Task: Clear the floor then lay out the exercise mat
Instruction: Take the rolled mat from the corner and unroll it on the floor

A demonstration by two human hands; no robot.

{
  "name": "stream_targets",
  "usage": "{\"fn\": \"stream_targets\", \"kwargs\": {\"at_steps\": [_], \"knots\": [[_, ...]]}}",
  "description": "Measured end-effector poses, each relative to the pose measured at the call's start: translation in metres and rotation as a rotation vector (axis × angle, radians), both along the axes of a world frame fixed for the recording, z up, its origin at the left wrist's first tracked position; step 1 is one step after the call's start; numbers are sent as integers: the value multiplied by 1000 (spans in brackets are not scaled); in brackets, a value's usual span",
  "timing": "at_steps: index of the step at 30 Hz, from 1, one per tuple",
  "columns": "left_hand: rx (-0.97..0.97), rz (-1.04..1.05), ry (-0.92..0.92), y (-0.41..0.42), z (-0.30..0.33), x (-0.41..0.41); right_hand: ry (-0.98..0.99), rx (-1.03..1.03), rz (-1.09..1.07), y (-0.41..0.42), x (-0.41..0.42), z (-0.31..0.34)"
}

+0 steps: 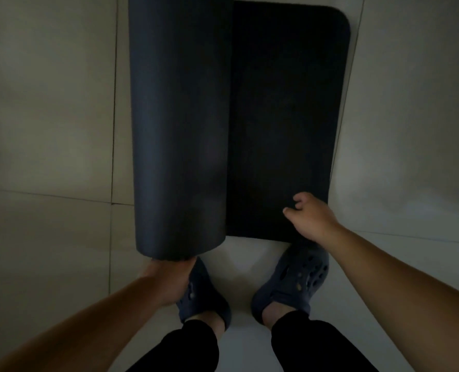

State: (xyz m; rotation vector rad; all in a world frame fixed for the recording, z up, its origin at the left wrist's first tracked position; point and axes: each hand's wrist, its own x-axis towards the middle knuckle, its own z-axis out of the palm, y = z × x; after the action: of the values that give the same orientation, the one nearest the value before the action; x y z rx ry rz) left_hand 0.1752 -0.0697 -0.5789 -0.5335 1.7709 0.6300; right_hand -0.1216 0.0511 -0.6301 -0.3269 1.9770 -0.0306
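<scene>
a: where is the dark blue-black foam exercise mat (284,124)?

b: on the pale tiled floor (48,130), partly unrolled. the flat part lies on the right, with rounded corners at its far end. the thick rolled part (178,130) sits on the left, touching the flat part along its whole length and running out of view at the top.

a: what is the left hand (166,280) doing?

b: it is at the near end of the roll, underneath it. the end of the roll hides the fingers, so i cannot tell whether they are clenched, slack, or grasping the roll.

a: and the right hand (311,218)?

b: it is over the near right corner of the flat part. its fingers are loosely curled and hold nothing; i cannot tell if the fingertips touch the mat's surface.

a: where does the person stand?

b: at the near edge of the mat, in dark blue perforated clogs and black trousers (311,345). the left clog (204,296) is just below the roll's end, beside the left hand. the toe of the right clog (292,277) is right at the near edge of the flat part, below the right wrist.

a: how is the light?

b: dim, with a brighter patch of floor at the right.
</scene>
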Motion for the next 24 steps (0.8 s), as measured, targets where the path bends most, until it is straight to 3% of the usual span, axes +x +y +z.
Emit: {"fn": "stream_targets", "kwargs": {"at_steps": [3, 5, 7, 9, 12, 15, 21, 24], "knots": [[98, -59, 76, 6, 19, -23, 33, 7, 130, -5, 5, -6], [66, 103, 290, 1, 33, -48, 130, 48, 134, -7, -1, -14], [-153, 169, 630, -18, 34, -78, 258, 120, 43, -7, -16, -27], [-458, 94, 874, -45, 26, -105, 324, 196, -58, -4, -33, -44], [-727, 91, 686, -89, -2, -129, 309, 168, -298, 0, -50, -71], [-798, 93, 523, -108, -32, -134, 343, 154, -449, 6, -63, -90], [-828, -61, 496, -117, -54, -113, 332, 99, -366, 23, -98, -98], [-840, -73, 506, -120, -51, -111, 325, 39, -434, 29, -109, -87]]}}
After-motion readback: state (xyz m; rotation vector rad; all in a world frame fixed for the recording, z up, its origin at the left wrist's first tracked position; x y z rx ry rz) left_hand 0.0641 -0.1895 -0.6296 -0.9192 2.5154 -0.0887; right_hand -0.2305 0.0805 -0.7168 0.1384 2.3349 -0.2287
